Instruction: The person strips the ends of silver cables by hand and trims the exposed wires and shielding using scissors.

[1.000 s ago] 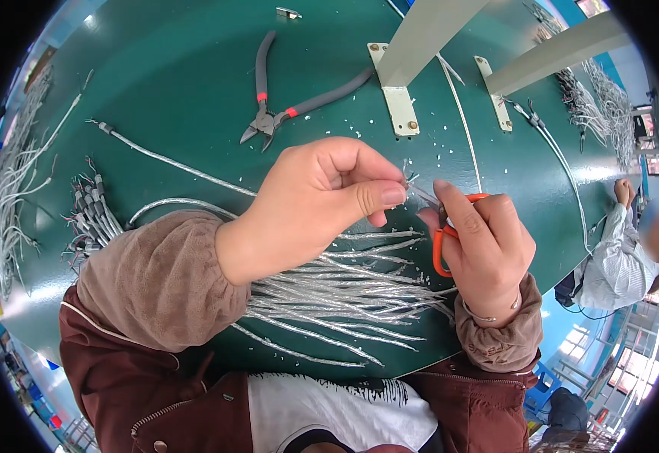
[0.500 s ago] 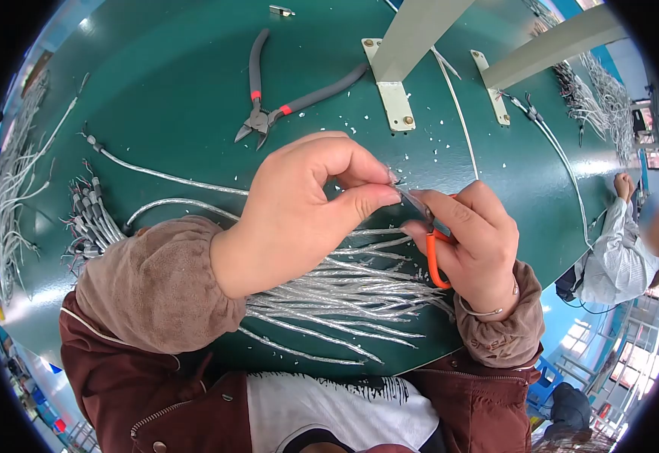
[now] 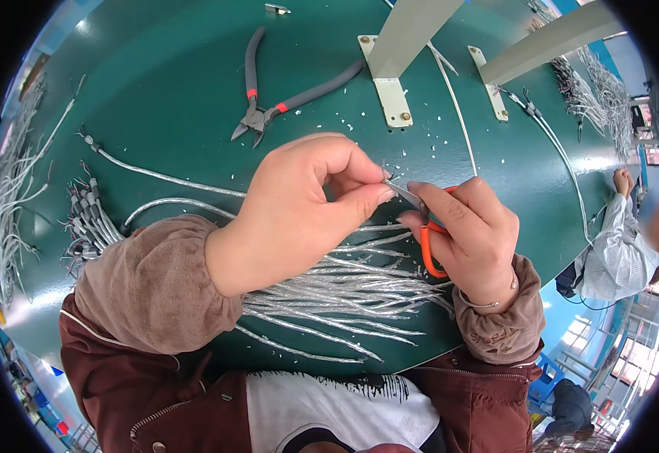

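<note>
My left hand point(image 3: 299, 208) pinches a cable end between thumb and forefinger; only small wire tips point(image 3: 391, 178) show past the fingertips. Orange-handled scissors point(image 3: 429, 253) are held in my right hand point(image 3: 471, 238), their blades pointing left and touching or nearly touching the wire tips. Below both hands lies a spread of silvery cables point(image 3: 329, 294) on the green table point(image 3: 171, 98). Whether the blades are closed on a wire cannot be made out.
Grey-handled cutters point(image 3: 256, 117) lie opened beyond my hands. Metal posts with bolted brackets point(image 3: 393, 102) stand at the back. Bundled cables point(image 3: 92, 215) are at the left, more point(image 3: 12, 189) at the far left. Another person point(image 3: 616, 257) sits at the right.
My right hand and the scissors have shifted left, and the blades have come closer to my left fingertips. My left hand has moved slightly left, still pinching.
</note>
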Available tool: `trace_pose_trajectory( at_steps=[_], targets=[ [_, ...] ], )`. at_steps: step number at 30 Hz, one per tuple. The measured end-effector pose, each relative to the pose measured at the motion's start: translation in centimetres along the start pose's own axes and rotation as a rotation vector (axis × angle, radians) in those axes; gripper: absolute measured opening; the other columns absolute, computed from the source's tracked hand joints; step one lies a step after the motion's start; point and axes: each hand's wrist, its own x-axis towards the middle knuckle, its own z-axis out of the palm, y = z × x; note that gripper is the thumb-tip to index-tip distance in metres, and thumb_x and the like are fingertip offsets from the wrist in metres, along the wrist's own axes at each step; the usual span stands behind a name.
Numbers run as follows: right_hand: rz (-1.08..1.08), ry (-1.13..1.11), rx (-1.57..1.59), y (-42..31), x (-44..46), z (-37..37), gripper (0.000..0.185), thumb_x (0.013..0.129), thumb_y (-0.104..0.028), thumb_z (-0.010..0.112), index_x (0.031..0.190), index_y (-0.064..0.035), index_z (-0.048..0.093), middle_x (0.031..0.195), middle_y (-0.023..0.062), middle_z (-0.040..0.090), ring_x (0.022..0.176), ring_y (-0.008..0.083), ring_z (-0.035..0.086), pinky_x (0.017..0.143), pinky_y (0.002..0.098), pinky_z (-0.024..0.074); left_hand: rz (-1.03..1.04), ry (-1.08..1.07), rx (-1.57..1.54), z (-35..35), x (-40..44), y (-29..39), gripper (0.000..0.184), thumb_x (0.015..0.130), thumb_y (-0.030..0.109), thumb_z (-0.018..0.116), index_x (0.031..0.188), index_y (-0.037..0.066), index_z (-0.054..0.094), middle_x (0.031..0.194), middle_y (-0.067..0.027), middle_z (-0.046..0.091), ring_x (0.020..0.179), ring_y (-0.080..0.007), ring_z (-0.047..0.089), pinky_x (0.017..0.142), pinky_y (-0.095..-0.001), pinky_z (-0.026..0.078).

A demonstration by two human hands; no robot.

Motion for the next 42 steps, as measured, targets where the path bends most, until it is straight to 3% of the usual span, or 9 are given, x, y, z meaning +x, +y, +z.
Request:
trace_pose_trajectory(
  at_steps=[9, 21, 23, 27, 34, 39, 42],
  targets=[
    [0.020, -0.006, 0.061, 0.0, 0.0, 0.3, 0.031, 0.062, -0.018, 0.079, 0.091, -0.0122, 0.070, 0.067, 0.0013, 0.047, 0.053, 0.0151, 0.052, 0.045, 0.0281, 0.0432, 0.066, 0.032, 0.080, 0.1, 0.1, 0.0, 0.010, 0.080, -0.007, 0.066, 0.083, -0.002, 0.057, 0.082, -0.0028, 0.054, 0.071, -0.0065, 0.052, 0.063, -0.0205, 0.043],
    [0.243, -0.201, 0.496, 0.4, 0.2, 0.3, 0.033, 0.062, -0.014, 0.082, 0.092, -0.0075, 0.070, 0.068, 0.0059, 0.049, 0.057, 0.0202, 0.050, 0.051, 0.0301, 0.0407, 0.100, 0.033, 0.111, 0.0, 0.5, -0.3, 0.008, 0.079, -0.003, 0.068, 0.081, -0.002, 0.060, 0.079, -0.0020, 0.053, 0.068, -0.0067, 0.053, 0.061, -0.0212, 0.043],
    [0.121, -0.178, 0.481, 0.1, 0.5, 0.1, 0.033, 0.061, -0.014, 0.082, 0.092, -0.0088, 0.071, 0.069, 0.0050, 0.050, 0.056, 0.0193, 0.050, 0.050, 0.0303, 0.0416, 0.127, 0.007, 0.187, -0.2, 0.5, -0.7, 0.008, 0.078, -0.002, 0.069, 0.081, -0.002, 0.062, 0.078, -0.0019, 0.053, 0.067, -0.0065, 0.053, 0.059, -0.0212, 0.042],
    [-0.031, -0.103, 0.366, -1.1, 0.3, 0.5, 0.033, 0.061, -0.014, 0.083, 0.091, -0.0114, 0.071, 0.070, 0.0037, 0.050, 0.055, 0.0173, 0.052, 0.048, 0.0301, 0.0437, -0.023, -0.059, 0.041, 0.4, 0.6, -0.7, 0.007, 0.079, 0.000, 0.069, 0.083, -0.001, 0.064, 0.076, -0.0009, 0.054, 0.066, -0.0052, 0.053, 0.057, -0.0208, 0.042],
    [0.134, -0.021, 0.164, 0.2, 0.4, -0.3, 0.030, 0.063, -0.014, 0.081, 0.090, -0.0107, 0.070, 0.071, 0.0038, 0.051, 0.054, 0.0183, 0.053, 0.047, 0.0301, 0.0444, -0.154, -0.014, -0.135, -0.4, 1.1, -1.0, 0.007, 0.083, 0.000, 0.068, 0.088, -0.002, 0.064, 0.083, -0.0012, 0.060, 0.071, -0.0050, 0.055, 0.061, -0.0192, 0.045],
    [0.241, -0.082, 0.020, 1.3, 0.3, -0.1, 0.039, 0.068, -0.021, 0.078, 0.103, -0.0105, 0.066, 0.074, 0.0051, 0.053, 0.061, 0.0219, 0.057, 0.054, 0.0314, 0.0472, -0.076, -0.002, -0.067, -0.5, 1.1, -1.2, 0.008, 0.083, 0.002, 0.068, 0.089, -0.003, 0.065, 0.083, -0.0029, 0.059, 0.070, -0.0069, 0.056, 0.061, -0.0202, 0.046],
    [0.252, -0.152, 0.043, 1.2, 0.1, -0.1, 0.038, 0.069, -0.016, 0.076, 0.105, -0.0098, 0.066, 0.079, 0.0066, 0.055, 0.065, 0.0233, 0.058, 0.057, 0.0330, 0.0482, -0.073, -0.004, -0.049, -0.5, 1.0, -1.2, 0.008, 0.083, 0.002, 0.068, 0.089, -0.003, 0.065, 0.083, -0.0034, 0.059, 0.068, -0.0075, 0.056, 0.060, -0.0202, 0.045]
  ],
)
